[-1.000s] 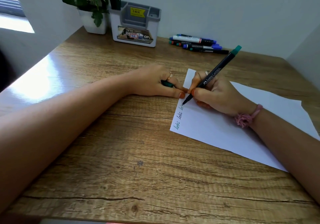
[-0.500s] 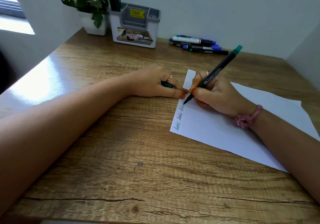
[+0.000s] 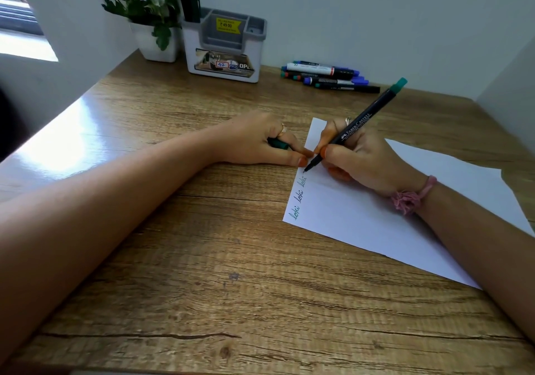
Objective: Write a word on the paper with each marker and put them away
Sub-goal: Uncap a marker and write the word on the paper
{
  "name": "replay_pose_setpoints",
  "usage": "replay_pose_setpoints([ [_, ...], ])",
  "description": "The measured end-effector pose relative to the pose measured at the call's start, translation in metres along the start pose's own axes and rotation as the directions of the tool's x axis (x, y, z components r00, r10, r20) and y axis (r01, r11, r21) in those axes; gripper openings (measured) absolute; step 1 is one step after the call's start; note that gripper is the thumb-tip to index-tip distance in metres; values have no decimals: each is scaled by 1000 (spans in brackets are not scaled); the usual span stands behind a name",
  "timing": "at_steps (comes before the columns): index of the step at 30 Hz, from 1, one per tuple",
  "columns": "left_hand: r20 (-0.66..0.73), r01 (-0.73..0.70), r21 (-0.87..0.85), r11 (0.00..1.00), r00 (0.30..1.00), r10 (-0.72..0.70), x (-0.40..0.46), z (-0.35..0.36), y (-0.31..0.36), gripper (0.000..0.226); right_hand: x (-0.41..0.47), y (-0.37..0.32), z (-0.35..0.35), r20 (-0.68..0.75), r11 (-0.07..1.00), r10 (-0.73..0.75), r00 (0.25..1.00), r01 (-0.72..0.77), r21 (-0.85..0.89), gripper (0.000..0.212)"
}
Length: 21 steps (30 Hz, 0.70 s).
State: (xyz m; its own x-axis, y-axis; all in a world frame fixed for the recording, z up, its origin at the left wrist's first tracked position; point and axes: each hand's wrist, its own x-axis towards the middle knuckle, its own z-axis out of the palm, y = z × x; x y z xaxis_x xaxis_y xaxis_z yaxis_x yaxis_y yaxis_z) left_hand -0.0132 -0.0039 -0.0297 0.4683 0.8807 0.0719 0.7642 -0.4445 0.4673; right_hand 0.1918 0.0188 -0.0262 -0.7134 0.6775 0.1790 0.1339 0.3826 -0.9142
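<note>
a wooden desk (image 3: 179, 273) with heavy grain fills the view, a white wall behind it. on it, toward 3 o'clock, lies a white sheet of paper (image 3: 362, 224), turned at a slant, its near left corner pointing to 6 o'clock. along the sheet's left edge run three small cursive words (image 3: 299, 198), the nearest in green ink, the farther two darker.

the right hand (image 3: 356, 157) rests on the paper near its far left corner, fingers and thumb pinched round a slim black marker (image 3: 351, 127). the marker has a teal end cap pointing up toward 1 o'clock, white lettering along the barrel, and its fine tip meets the paper just past the third word. a pink band (image 3: 411, 196) sits on that wrist.

the left hand (image 3: 257, 140) lies on the desk just beside the paper's left edge, fingers curled round a dark green cap (image 3: 278, 143), its fingertips touching the sheet's edge.

at 12 o'clock against the wall stands a white and grey organiser (image 3: 224, 47) with a dark green marker (image 3: 190, 3) upright in its left compartment; a white flower pot (image 3: 156, 41) stands just left of it. at 1 o'clock a cluster of markers (image 3: 327, 76) lies flat by the wall.
</note>
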Motion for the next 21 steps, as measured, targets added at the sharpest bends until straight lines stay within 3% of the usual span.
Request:
replay_pose_setpoints([
  [3,-26,38,-11,999,999,-39,-4,-1,5,45,2,-4,-4,-89,991,-43,995,54,126,2],
  [5,-67,46,-22,999,997,-47,-5,-2,7,38,3,-7,-9,-86,984,-73,994,86,157,18],
  [8,-133,37,-96,995,990,-50,-7,-2,8,33,-1,-11,-15,-76,993,-82,994,88,78,27],
  [11,-160,18,-119,993,986,-37,-8,-2,6,25,-4,-16,-15,-101,991,-134,986,132,-19,19],
  [13,-166,21,-109,994,985,-39,-8,-3,7,19,-4,-17,-14,-136,988,-153,979,152,-16,6],
  [21,-204,13,-104,995,978,-34,-9,-1,8,12,-4,-18,-7,-149,990,-136,979,139,11,16],
])
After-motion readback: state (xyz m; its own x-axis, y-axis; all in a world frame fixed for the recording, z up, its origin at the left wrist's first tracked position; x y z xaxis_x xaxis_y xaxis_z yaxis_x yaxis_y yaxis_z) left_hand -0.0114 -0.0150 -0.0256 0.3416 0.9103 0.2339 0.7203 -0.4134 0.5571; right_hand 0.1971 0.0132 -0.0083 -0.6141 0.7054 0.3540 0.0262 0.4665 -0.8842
